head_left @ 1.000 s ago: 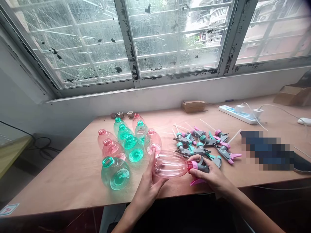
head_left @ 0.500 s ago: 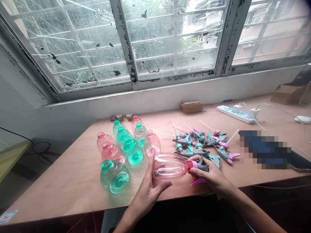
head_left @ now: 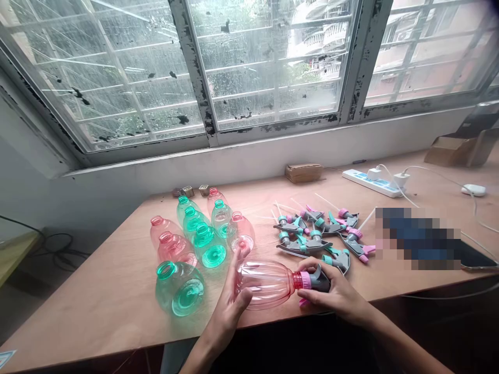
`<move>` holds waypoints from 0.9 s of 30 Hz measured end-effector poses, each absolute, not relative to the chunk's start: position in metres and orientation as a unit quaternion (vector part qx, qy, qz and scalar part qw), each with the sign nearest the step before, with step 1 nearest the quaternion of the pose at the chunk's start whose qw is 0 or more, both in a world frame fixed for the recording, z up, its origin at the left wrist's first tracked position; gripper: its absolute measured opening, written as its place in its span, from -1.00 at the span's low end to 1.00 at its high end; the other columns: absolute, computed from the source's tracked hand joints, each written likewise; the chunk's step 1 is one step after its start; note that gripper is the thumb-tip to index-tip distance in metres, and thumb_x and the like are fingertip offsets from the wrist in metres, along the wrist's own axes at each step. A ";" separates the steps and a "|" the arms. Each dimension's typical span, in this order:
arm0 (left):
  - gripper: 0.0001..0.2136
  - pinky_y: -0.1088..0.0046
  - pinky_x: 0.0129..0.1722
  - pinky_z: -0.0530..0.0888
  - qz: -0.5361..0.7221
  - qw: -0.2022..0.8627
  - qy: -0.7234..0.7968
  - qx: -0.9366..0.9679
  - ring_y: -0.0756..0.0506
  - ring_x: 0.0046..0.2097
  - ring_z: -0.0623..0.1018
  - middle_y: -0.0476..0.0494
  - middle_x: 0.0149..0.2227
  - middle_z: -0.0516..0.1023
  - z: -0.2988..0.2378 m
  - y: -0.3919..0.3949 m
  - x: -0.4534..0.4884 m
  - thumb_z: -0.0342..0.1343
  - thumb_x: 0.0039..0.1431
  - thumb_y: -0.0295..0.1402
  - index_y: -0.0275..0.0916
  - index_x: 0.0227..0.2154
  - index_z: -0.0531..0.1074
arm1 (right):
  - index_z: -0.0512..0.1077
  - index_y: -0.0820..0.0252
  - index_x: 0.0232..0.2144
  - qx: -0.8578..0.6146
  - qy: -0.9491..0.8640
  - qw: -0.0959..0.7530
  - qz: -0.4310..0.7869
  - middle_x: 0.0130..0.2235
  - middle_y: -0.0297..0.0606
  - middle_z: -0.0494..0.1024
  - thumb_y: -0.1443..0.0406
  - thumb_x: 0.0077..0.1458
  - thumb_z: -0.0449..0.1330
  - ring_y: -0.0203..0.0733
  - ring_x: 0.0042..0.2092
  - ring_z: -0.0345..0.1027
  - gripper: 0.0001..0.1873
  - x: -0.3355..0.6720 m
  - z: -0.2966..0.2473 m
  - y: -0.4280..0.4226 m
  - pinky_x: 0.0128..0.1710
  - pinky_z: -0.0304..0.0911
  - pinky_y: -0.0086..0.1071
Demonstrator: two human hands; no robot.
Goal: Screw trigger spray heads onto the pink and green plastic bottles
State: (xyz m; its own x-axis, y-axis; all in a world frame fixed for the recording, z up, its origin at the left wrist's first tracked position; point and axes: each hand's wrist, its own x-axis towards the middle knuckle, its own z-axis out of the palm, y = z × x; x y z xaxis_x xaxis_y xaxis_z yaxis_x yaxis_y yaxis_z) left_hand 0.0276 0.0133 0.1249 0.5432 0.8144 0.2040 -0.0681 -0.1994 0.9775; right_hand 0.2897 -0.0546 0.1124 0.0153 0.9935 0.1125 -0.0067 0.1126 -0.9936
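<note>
Left hand (head_left: pixel 228 306) near table edge (head_left: pixel 128 346)

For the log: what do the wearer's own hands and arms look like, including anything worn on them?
The left hand and right hand are ungloved, with no rings visible. The left forearm and right forearm look bare, with no watch, bracelet or sleeve in view.
</note>
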 end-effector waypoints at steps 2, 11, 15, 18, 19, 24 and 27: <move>-0.25 -0.08 0.42 0.11 0.388 0.551 0.285 0.682 -0.40 0.51 -0.05 -0.15 0.51 0.04 0.125 0.012 0.027 0.17 0.29 0.03 0.07 0.44 0.02 | 0.53 0.14 -0.20 -0.481 -0.521 0.530 0.465 -0.24 -0.31 0.49 0.11 -0.02 0.50 -0.14 -0.26 0.42 -0.60 0.292 0.112 -0.053 -0.25 0.43 -0.34; -0.19 -0.03 0.43 0.11 0.389 0.493 0.272 0.729 -0.34 0.53 -0.14 0.03 0.54 -0.18 0.126 0.004 0.030 0.33 0.23 -0.28 0.35 0.39 0.00 | 0.45 0.15 -0.15 -0.444 -0.456 0.528 0.562 -0.39 -0.41 0.45 0.12 0.04 0.48 -0.25 -0.35 0.30 -0.58 0.300 0.111 -0.045 -0.35 0.34 -0.42; -0.01 -0.12 0.46 -0.10 0.373 0.499 0.264 0.737 -0.37 0.53 -0.20 -0.06 0.55 -0.24 0.127 0.007 0.028 0.37 0.14 -0.08 0.23 0.46 -0.20 | 0.48 0.16 -0.16 -0.452 -0.492 0.518 0.534 -0.27 -0.35 0.49 0.15 0.05 0.48 -0.20 -0.26 0.39 -0.62 0.299 0.109 -0.048 -0.25 0.38 -0.40; -0.04 -0.10 0.46 -0.08 0.415 0.525 0.268 0.693 -0.39 0.53 -0.17 -0.09 0.55 -0.19 0.123 0.004 0.032 0.22 0.14 0.17 0.16 0.47 -0.19 | 0.48 0.13 -0.15 -0.451 -0.499 0.506 0.540 -0.22 -0.33 0.48 0.15 0.00 0.51 -0.16 -0.26 0.42 -0.59 0.298 0.106 -0.051 -0.29 0.45 -0.35; -0.11 -0.10 0.45 -0.02 0.434 0.527 0.279 0.675 -0.39 0.52 -0.10 -0.10 0.54 -0.12 0.121 0.001 0.035 0.14 0.19 0.21 0.15 0.46 -0.14 | 0.49 0.13 -0.15 -0.451 -0.503 0.501 0.541 -0.22 -0.33 0.48 0.16 -0.01 0.52 -0.17 -0.27 0.43 -0.58 0.297 0.106 -0.052 -0.30 0.46 -0.36; -0.31 0.00 0.24 0.39 0.550 0.400 0.277 0.679 -0.41 0.29 0.39 -0.21 0.31 0.34 0.131 -0.019 0.044 0.17 0.21 0.12 0.06 0.35 0.19 | 0.50 0.17 -0.20 -0.426 -0.496 0.505 0.563 -0.31 -0.35 0.52 0.15 -0.02 0.52 -0.22 -0.32 0.44 -0.60 0.297 0.129 -0.050 -0.30 0.49 -0.39; -0.32 -0.11 0.20 0.43 0.665 0.261 0.231 0.661 -0.47 0.18 0.47 -0.15 0.11 0.49 0.162 -0.026 0.030 0.36 -0.05 0.15 0.09 0.15 0.43 | 0.50 0.19 -0.23 -0.376 -0.501 0.479 0.615 -0.34 -0.30 0.56 0.14 -0.08 0.55 -0.11 -0.32 0.52 -0.56 0.292 0.172 -0.046 -0.36 0.58 -0.25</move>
State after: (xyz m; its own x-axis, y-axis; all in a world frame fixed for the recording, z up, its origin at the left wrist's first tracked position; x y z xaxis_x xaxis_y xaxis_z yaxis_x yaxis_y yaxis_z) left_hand 0.0305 -0.0255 0.1623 0.0098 0.6524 0.7578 -0.0416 -0.7569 0.6522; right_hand 0.2920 -0.0457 0.1720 -0.2573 0.9662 0.0173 -0.2127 -0.0392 -0.9763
